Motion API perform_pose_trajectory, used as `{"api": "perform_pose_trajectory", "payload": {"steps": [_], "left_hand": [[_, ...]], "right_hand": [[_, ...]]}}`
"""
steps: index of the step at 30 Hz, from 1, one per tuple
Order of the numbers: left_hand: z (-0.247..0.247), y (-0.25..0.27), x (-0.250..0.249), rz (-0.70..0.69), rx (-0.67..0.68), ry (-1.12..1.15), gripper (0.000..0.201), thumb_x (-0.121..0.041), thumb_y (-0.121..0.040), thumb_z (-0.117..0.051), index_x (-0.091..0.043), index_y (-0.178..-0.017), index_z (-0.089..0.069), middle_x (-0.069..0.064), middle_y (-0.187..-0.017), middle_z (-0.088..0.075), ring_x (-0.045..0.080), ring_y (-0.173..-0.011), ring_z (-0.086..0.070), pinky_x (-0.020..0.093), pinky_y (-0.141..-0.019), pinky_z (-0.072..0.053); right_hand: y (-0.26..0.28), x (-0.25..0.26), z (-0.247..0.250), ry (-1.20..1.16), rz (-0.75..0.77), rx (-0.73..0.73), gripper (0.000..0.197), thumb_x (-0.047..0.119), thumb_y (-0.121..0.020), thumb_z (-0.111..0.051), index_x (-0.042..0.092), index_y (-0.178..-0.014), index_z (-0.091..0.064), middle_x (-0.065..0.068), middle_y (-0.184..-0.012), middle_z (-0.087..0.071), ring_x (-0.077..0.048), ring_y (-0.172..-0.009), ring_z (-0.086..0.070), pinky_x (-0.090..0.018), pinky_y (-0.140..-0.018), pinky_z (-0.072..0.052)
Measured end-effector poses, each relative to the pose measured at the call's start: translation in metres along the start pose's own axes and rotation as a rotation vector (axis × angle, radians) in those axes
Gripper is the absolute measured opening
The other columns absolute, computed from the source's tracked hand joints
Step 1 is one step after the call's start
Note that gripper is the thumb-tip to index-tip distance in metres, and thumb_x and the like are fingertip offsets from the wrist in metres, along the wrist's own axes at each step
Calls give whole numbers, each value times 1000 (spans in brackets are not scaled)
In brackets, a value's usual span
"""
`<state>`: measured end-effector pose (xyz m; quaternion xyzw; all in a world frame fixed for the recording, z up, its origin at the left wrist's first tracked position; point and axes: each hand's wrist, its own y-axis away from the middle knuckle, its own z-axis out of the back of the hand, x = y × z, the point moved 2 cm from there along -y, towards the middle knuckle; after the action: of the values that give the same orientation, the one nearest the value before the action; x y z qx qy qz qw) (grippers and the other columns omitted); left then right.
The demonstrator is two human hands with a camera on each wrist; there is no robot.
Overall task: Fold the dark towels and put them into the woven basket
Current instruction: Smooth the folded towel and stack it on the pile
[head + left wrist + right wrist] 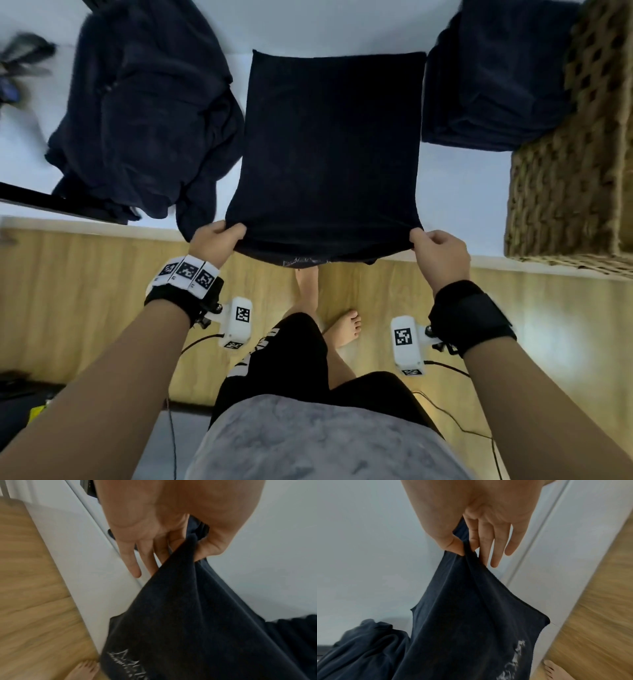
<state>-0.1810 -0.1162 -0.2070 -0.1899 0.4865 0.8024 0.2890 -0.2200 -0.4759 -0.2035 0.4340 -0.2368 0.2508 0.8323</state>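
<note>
Left hand (pixel 215 240) and right hand (pixel 438 253) each pinching a near corner of dark towel (pixel 329 154), thumb on top. Towel spread flat on white table (pixel 459 192), near edge lifted past table edge. Pale printed marking on towel, unreadable. Crumpled pile (pixel 144 113) left; folded stack (pixel 493 75) beside basket (pixel 575 192) right.

A dark towel (pixel 329 144) is spread flat on the white surface, its near edge lifted. Left of it lies a crumpled heap of dark towels (pixel 144 113); to the right a folded stack (pixel 493 78) sits against the woven basket (pixel 575 192).
</note>
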Motion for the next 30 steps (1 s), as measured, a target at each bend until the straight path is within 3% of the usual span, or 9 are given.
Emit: {"api": "perform_pose_trajectory", "payload": {"steps": [1,3,7,12,16,20,23,27,30], "left_hand": [[2,3,-9,-21,11,73,18,-24,-65,-64,-7,-64,-60,-1,-67,-55,17,-74,-54,38,-82,-54],[7,1,-24,-65,28,187,37,-10,-72,-65,-22,-46,-41,-5,-55,-40,15,-67,-45,30,-68,-46],[13,-10,-59,-166,-14,268,40,-16,-65,-74,-24,-46,-40,0,-64,-42,16,-68,-45,33,-62,-42],[15,-32,-99,-259,-52,385,34,-12,-66,-85,-26,-55,-56,-2,-66,-52,21,-72,-54,39,-74,-49],[13,-54,-133,-302,-31,444,17,-9,-73,-83,-24,-78,-76,-10,-64,-52,17,-76,-60,41,-87,-56],[5,-83,-160,-295,16,521,29,4,-83,-71,-17,-103,-74,-4,-80,-63,14,-84,-69,36,-83,-58],[-2,-108,-164,-301,-8,318,38,2,-85,-68,-17,-117,-69,4,-113,-69,15,-98,-70,29,-84,-57],[-10,-122,-155,-391,6,-112,43,-3,-85,-66,-18,-125,-65,2,-120,-67,9,-101,-66,26,-95,-52],[-13,-118,-139,-418,51,-226,46,-2,-88,-64,-17,-131,-60,-4,-121,-64,7,-101,-64,19,-90,-49]], "right_hand": [[0,8,3,-14,14,-13,34,40,-76,-58,6,-76,-63,1,-70,-61,-17,-70,-55,-28,-62,-44],[-2,27,9,-29,49,-32,28,41,-76,-57,13,-74,-62,4,-70,-61,-16,-70,-56,-27,-62,-42],[-18,65,18,-50,134,-83,13,34,-79,-62,22,-83,-64,8,-78,-66,-15,-78,-61,-29,-75,-49],[-41,112,19,-46,333,-107,11,29,-89,-58,34,-96,-65,8,-68,-60,-8,-66,-56,-23,-69,-43],[-62,151,8,-32,427,-113,16,27,-94,-57,33,-94,-72,5,-84,-68,-9,-82,-60,-24,-81,-46],[-92,173,-9,-58,352,-96,24,22,-92,-55,31,-106,-72,7,-99,-71,-5,-85,-63,-23,-86,-51],[-109,180,-25,8,296,-27,36,19,-88,-57,27,-122,-66,0,-118,-68,-13,-99,-65,-29,-95,-52],[-115,171,-41,148,252,39,47,17,-89,-60,21,-135,-56,-3,-133,-60,-16,-117,-58,-19,-98,-41],[-110,155,-43,171,253,39,51,13,-89,-59,19,-139,-51,-6,-135,-58,-18,-121,-55,-22,-100,-41]]}}
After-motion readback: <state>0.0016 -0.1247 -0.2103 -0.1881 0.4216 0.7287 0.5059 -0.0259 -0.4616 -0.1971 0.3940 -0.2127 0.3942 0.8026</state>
